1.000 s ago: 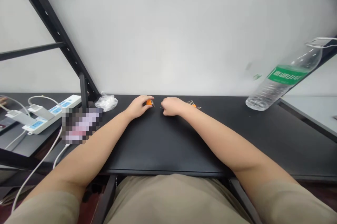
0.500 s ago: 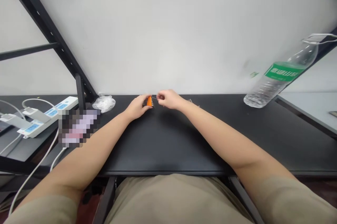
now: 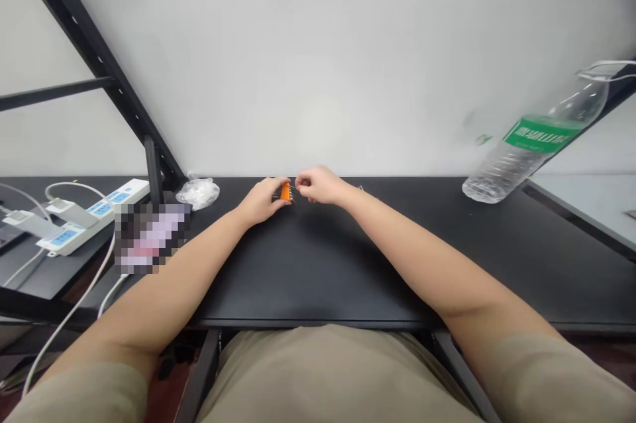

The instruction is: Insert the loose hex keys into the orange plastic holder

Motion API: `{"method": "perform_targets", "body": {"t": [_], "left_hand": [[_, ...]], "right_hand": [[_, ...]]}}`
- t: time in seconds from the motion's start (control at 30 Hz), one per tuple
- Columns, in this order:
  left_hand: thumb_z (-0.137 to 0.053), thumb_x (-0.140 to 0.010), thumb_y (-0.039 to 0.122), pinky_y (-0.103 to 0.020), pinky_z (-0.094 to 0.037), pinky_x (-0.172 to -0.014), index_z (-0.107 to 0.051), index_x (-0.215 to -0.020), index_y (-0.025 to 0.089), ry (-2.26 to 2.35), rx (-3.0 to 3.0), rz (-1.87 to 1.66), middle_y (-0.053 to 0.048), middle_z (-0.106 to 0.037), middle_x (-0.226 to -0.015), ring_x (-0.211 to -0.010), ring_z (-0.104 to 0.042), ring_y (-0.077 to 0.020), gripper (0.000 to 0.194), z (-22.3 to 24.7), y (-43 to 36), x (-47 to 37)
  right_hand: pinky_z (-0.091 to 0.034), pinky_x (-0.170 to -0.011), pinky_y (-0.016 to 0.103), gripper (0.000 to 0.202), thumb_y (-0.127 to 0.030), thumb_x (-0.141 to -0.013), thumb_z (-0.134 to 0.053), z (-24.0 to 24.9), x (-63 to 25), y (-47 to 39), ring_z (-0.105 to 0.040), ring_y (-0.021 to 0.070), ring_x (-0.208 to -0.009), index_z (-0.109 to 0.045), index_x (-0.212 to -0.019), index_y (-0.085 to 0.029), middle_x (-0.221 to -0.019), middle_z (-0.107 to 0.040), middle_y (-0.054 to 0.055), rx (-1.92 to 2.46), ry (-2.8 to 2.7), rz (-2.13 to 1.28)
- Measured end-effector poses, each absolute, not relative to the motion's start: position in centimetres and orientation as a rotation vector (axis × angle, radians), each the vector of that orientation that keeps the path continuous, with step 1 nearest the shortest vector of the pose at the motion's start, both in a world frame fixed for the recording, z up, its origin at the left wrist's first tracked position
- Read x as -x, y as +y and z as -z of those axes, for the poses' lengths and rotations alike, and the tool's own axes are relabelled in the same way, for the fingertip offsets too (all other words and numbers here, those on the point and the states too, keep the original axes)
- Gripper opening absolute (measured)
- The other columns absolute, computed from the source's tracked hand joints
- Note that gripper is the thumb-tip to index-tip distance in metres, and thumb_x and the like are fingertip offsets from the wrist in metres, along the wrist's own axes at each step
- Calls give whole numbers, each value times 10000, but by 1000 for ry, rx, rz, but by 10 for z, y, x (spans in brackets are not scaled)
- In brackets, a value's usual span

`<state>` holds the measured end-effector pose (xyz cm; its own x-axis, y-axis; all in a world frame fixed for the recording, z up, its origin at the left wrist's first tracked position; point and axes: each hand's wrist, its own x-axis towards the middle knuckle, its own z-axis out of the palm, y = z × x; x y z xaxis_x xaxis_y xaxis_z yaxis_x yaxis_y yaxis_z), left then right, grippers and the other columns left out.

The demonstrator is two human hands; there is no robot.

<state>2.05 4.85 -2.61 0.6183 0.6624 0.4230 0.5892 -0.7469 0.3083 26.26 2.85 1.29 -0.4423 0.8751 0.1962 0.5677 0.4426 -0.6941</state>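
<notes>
Near the wall, my left hand (image 3: 260,201) grips a small orange hex key holder (image 3: 285,192) between thumb and fingers. A row of thin metal ends shows along the holder's right side. Just right of it, my right hand (image 3: 318,185) is closed in a pinch, its fingertips close to those ends. A thin metal hex key is in the pinch, mostly hidden by the fingers. More thin metal pieces (image 3: 362,188) lie on the black table behind my right wrist, partly covered by it.
A crumpled clear plastic bag (image 3: 197,193) lies left of my hands. Further left are a phone-like blurred object (image 3: 154,237) and a white power strip (image 3: 104,207) with cables. A bottle (image 3: 539,134) with a green label stands on the right. A black frame (image 3: 106,71) rises at left.
The hex key's thin shaft, visible between my hands before, is now mostly hidden. My hands are slightly closer together at the holder. The whole view has shifted a little.
</notes>
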Motion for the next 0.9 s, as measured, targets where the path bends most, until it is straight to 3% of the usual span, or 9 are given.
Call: {"method": "perform_targets", "body": {"t": [0.33, 0.6, 0.9], "left_hand": [[-713, -884, 396, -435, -472, -1093, -530, -1424, 241, 1097, -2651, -833, -92, -637, -1370, -1233, -606, -272, 591, 29, 49, -19], [-705, -889, 397, -431, -498, -1034, -545, -1411, 244, 1090, -2672, -791, -90, -671, -1273, -1147, -627, -274, 567, 27, 47, -22], [-712, -880, 382, -439, -485, -1056, -539, -1422, 238, 1107, -2648, -803, -100, -653, -1312, -1172, -617, -274, 587, 29, 48, -20]], "right_hand": [[-494, -480, 202, 77, -127, -806, -647, -8, -268, 38, -640, 130, -537, -645, -863, -179, -665, -671, 12, 1174, -1974, -1022], [-513, -474, 219, 53, -132, -815, -654, -9, -267, 36, -637, 131, -533, -638, -835, -178, -668, -665, 11, 1131, -1955, -1053], [-514, -465, 227, 45, -152, -814, -670, -9, -267, 37, -634, 138, -525, -646, -843, -178, -642, -656, 12, 1129, -1948, -1077]]}}
